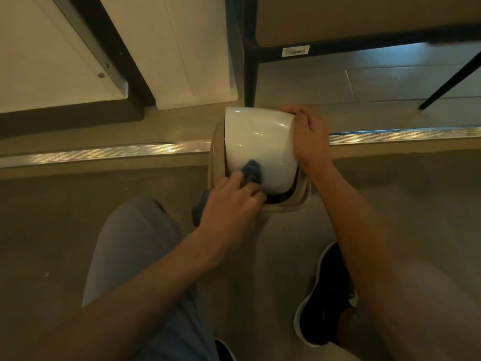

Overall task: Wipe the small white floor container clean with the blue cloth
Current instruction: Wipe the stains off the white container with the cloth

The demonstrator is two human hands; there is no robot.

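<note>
The small white container sits on the floor, straddling the metal threshold strip that runs across the doorway. Its white swing lid is tilted up, the glossy face turned toward the person, while the beige rim of the body shows below and to the right of it. The lid's long axis runs away from the person, from the near dark opening up toward the black chair leg just beyond the container.

The left hand is at the near left corner of the container. Its fingers are curled round the blue cloth, bunching it and pressing it against the lower left part of the white face; a tail of the cloth hangs out behind the hand. The untouched white surface lies ahead and to the right of these fingers, so, as I judge it, the wiping stroke should travel up and across the lid, away from the body.

The right hand is on the right edge of the container. Its fingers are wrapped over the far right corner of the lid, thumb side on the face, holding it tilted and steady. This hand is nearer the top of the lid; the left is nearer the bottom.

A black shoe rests on the floor to the near right of the container.
</note>
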